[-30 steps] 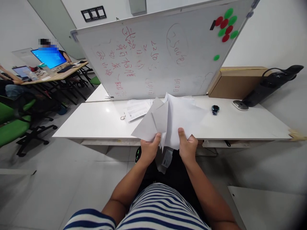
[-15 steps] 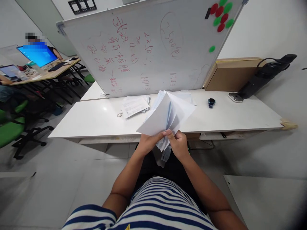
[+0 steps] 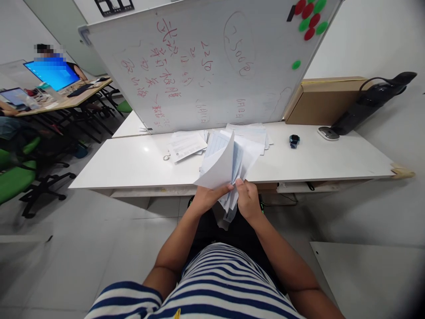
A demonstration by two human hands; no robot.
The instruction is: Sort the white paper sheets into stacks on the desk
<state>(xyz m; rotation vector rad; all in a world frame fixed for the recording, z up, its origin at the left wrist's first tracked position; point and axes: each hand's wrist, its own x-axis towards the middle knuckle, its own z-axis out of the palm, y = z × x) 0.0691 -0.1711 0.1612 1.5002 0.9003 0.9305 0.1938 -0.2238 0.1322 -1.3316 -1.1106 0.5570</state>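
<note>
A fanned bundle of white and bluish papers point(image 3: 219, 166) is held over the front edge of the white desk point(image 3: 133, 164). My left hand point(image 3: 209, 197) grips its lower left part, thumb on top. On the lower right, my right hand point(image 3: 247, 197) pinches the sheets between thumb and fingers. Behind the bundle lie more loose papers point(image 3: 252, 133). A stack of printed sheets point(image 3: 187, 145) rests to the left, with a small ring-like object point(image 3: 166, 157) beside it.
A whiteboard point(image 3: 212, 66) with writing and magnets stands at the desk's back. To the right are a smartwatch point(image 3: 294, 141), a cardboard box point(image 3: 325, 102), a mouse point(image 3: 328, 133) and a black bottle point(image 3: 365, 106). A person sits behind a monitor point(image 3: 53, 73) at far left.
The held papers have spread less widely on the right, and a bluish sheet shows more. My right hand has shifted slightly right, and more loose papers behind are uncovered.
</note>
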